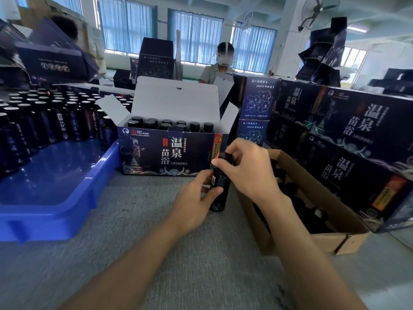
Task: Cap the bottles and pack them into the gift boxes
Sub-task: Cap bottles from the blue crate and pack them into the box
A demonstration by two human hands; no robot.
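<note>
A dark bottle (pixel 220 186) stands upright on the grey table in front of me. My left hand (pixel 196 202) wraps around its body. My right hand (pixel 243 168) is closed over its top, where a black cap (pixel 228 156) sits under the fingers. Behind it an open dark gift box (pixel 165 151) with white flaps holds several capped bottles (pixel 169 126). On the right a brown cardboard box (pixel 330 206) holds loose black caps (pixel 297 202).
A blue plastic tray (pixel 51 189) at the left carries several uncapped bottles (pixel 44 117). Closed gift boxes (pixel 348 135) are stacked at the right. Another person (pixel 220 66) works behind the open box. More boxes are piled at the back left.
</note>
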